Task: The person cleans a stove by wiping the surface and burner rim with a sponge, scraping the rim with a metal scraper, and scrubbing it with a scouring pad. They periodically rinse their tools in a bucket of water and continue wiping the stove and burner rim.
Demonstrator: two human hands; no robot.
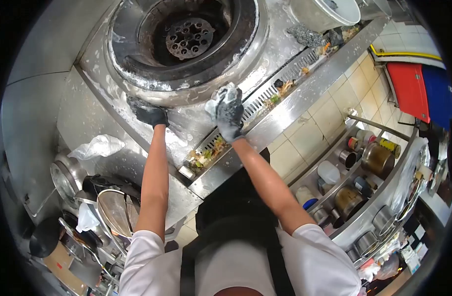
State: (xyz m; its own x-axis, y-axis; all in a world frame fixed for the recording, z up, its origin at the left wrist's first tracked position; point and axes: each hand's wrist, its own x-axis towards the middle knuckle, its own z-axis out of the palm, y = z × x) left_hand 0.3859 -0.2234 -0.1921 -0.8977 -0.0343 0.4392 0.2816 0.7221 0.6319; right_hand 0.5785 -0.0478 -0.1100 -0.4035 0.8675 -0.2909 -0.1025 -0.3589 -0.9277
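Your right hand (229,114), in a black glove, is clenched around a soapy white scouring pad (219,96) and presses it against the front rim of the wok burner well (186,44), on its near right side. Your left hand (148,113), also gloved in black, lies flat on the wet steel at the well's near left rim, grasping nothing.

Between your hands the foamy rim curves clear, and that wet arc is the only free steel near the well. Just in front of the well, on your side, a slotted drain channel (258,101) runs along the stove's front edge, clogged with vegetable scraps (206,155); your right wrist crosses above it. Beyond the channel the steel front lip drops straight to the tiled floor (305,138), so the edge sits close under your forearm. Right of the well, a wad of steel wool (305,35) lies by a white bucket (324,12). Left of the well, a crumpled plastic bag (98,146) rests on the side ledge above stacked pans (112,207).

The pad looks bunched and wet, white with a grey-blue tinge, foam clinging to it. The well itself is dark and sooty inside, with a round perforated burner head (189,37) at its centre and white suds smeared around its ring.
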